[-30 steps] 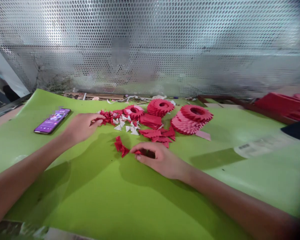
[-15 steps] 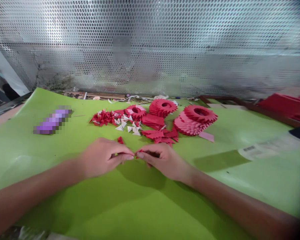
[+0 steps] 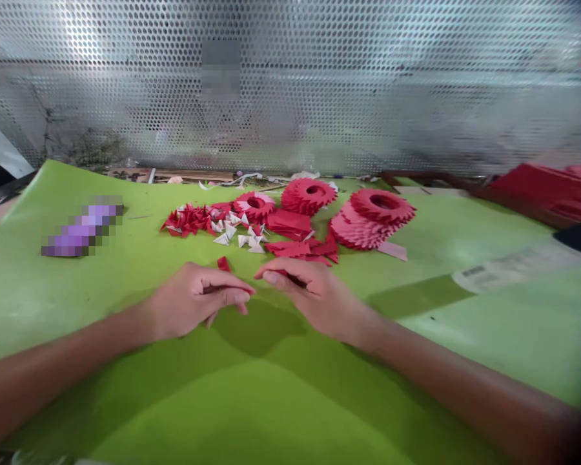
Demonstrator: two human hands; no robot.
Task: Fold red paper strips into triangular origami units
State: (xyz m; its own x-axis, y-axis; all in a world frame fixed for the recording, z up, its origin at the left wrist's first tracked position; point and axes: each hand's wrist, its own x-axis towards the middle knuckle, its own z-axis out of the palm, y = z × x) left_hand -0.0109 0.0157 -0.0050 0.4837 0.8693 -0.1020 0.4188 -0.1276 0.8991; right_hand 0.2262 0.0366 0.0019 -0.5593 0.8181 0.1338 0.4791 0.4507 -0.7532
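Over the middle of the green sheet, my left hand (image 3: 184,300) is closed in a pinch, with a sliver of red folded paper (image 3: 250,290) showing at its fingertips. My right hand (image 3: 317,294) faces it across a small gap, thumb against curled fingers; a trace of red shows between them, but its shape is hidden. Just behind my left fingers lies a small red paper piece (image 3: 223,263). Beyond the hands are red folded paper triangles (image 3: 188,219), white ones (image 3: 252,240) and flat red paper pieces (image 3: 290,223).
Ring-shaped paper stacks stand behind: a red one (image 3: 310,196), a red-and-pink one (image 3: 372,219) and a smaller one (image 3: 254,205). A blurred purple item (image 3: 82,229) lies left. At right are a clear plastic bag (image 3: 508,265) and a tray of red paper (image 3: 537,194). Perforated metal (image 3: 290,84) closes the back.
My fingertips, touching before, have moved apart. The right hand has risen slightly; red paper now shows at my left fingertips. The whole view has shifted a little.
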